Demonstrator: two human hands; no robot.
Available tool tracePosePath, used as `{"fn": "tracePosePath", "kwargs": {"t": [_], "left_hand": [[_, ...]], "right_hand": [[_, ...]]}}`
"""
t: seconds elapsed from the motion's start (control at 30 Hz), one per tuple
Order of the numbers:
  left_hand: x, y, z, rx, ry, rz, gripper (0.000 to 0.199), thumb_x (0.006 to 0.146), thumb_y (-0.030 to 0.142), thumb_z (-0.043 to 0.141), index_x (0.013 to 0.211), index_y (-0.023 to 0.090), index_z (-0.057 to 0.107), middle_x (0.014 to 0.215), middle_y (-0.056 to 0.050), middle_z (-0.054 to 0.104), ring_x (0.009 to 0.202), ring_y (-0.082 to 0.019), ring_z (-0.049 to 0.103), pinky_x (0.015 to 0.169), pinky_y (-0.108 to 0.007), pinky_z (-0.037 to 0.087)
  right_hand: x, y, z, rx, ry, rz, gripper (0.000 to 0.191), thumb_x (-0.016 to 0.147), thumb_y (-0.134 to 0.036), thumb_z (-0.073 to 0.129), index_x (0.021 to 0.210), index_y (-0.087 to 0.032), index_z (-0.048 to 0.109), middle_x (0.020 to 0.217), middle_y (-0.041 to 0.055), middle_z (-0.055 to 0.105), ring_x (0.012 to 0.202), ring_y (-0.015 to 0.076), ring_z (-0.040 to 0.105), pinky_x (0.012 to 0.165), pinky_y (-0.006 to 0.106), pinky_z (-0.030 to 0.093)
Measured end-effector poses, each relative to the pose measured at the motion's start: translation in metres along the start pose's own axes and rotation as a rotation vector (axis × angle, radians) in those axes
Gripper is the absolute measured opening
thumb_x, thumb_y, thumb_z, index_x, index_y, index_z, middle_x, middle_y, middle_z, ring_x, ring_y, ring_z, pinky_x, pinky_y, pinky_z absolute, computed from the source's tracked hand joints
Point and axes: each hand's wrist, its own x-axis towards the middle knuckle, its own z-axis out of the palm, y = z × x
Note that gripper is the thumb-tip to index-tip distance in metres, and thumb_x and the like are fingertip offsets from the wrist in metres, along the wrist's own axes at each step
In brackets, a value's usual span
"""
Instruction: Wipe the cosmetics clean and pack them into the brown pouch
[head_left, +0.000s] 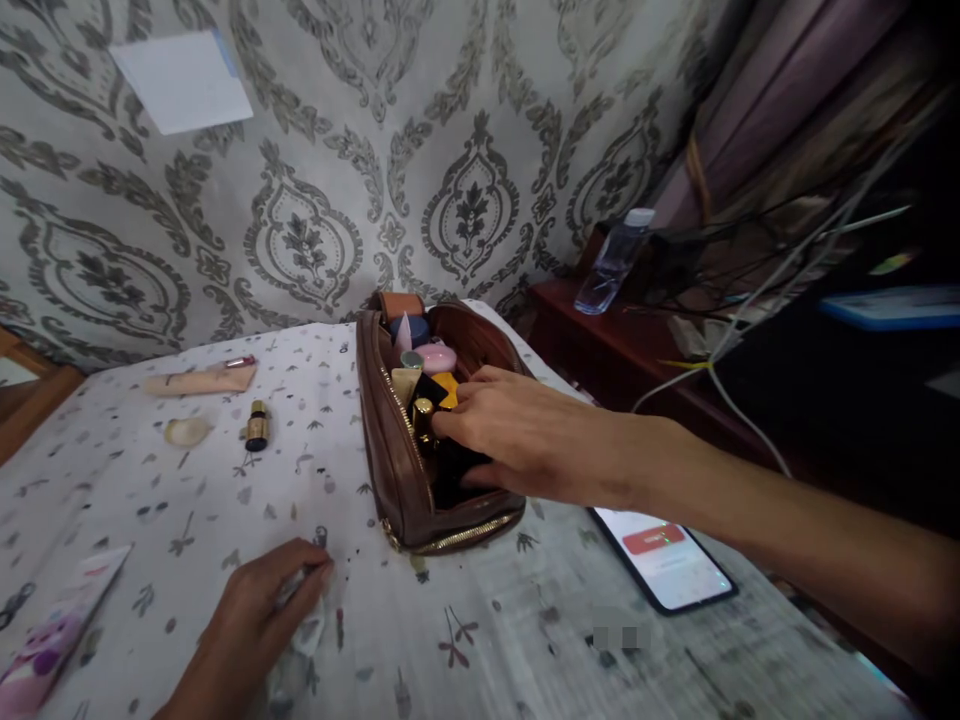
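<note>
A brown leather toiletry bag (386, 440) lies unzipped on the patterned cloth. My right hand (517, 430) reaches into it, its fingertips beside a gold-capped item (424, 408) and partly hidden in the dark inside. The thumb is held apart from the fingers. Further back in the bag sit a pink rounded item (436, 357), a blue round one (410, 330) and a yellow piece (448, 389). My left hand (262, 610) rests on the cloth left of the bag, thumb and fingers closed on crumpled clear plastic (306, 635).
On the cloth (300, 480) lie a gold-and-black small bottle (257, 427), a cream shell-like item (187, 431), a beige tube (195, 381), a pink-and-white tube (64, 630) and a lit phone (664, 560). A water bottle (611, 265) stands on the dark red furniture near cables.
</note>
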Motion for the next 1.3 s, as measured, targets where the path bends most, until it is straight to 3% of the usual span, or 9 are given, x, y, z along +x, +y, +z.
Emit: {"fn": "tracePosePath", "kwargs": {"t": [0.3,0.53,0.73,0.9,1.17,1.3], "left_hand": [[-0.001,-0.009,0.002,-0.004,-0.019,-0.005,0.023,0.092,0.037,0.053,0.082,0.024,0.071,0.077,0.002,0.075,0.067,-0.013,0.072,0.060,-0.015,0.054],[0.003,-0.006,0.001,-0.027,0.022,0.030,0.025,0.090,0.037,0.054,0.078,0.024,0.071,0.075,0.001,0.075,0.064,-0.013,0.072,0.058,-0.015,0.055],[0.002,-0.009,0.000,-0.015,-0.033,-0.004,0.026,0.090,0.040,0.053,0.082,0.024,0.072,0.076,-0.001,0.076,0.066,-0.015,0.071,0.059,-0.017,0.055],[0.001,-0.007,0.000,-0.034,-0.004,-0.002,0.025,0.089,0.041,0.054,0.080,0.025,0.071,0.075,0.000,0.075,0.064,-0.015,0.071,0.059,-0.017,0.055],[0.003,-0.005,0.000,-0.067,-0.022,-0.024,0.024,0.089,0.040,0.055,0.079,0.025,0.071,0.074,0.001,0.074,0.063,-0.015,0.070,0.057,-0.017,0.053],[0.000,-0.007,-0.001,-0.056,-0.038,-0.023,0.025,0.091,0.039,0.052,0.081,0.024,0.070,0.076,0.000,0.074,0.066,-0.015,0.071,0.057,-0.018,0.053]], "right_hand": [[0.000,-0.006,-0.008,0.029,-0.081,0.016,0.025,0.082,-0.038,0.073,0.086,-0.014,0.070,0.077,0.0070,0.069,0.077,0.0223,0.063,0.080,0.036,0.039],[-0.001,-0.006,-0.006,0.014,-0.083,0.038,0.026,0.084,-0.034,0.074,0.099,-0.014,0.069,0.090,0.0089,0.071,0.091,0.0253,0.064,0.090,0.039,0.037],[0.001,-0.007,-0.005,-0.012,-0.112,0.026,0.025,0.086,-0.037,0.072,0.094,-0.014,0.072,0.085,0.0086,0.071,0.086,0.0242,0.065,0.088,0.039,0.037],[0.000,-0.008,-0.005,0.006,-0.115,0.062,0.023,0.086,-0.035,0.072,0.098,-0.015,0.070,0.088,0.0086,0.072,0.089,0.0247,0.065,0.089,0.040,0.037],[-0.003,-0.011,-0.006,0.015,-0.089,0.075,0.024,0.084,-0.029,0.074,0.101,-0.014,0.065,0.092,0.0089,0.070,0.092,0.0253,0.065,0.092,0.041,0.039],[-0.013,-0.008,-0.013,0.096,0.073,0.043,0.013,0.090,-0.026,0.067,0.091,-0.014,0.065,0.089,0.0075,0.068,0.088,0.0226,0.063,0.083,0.035,0.044]]}}
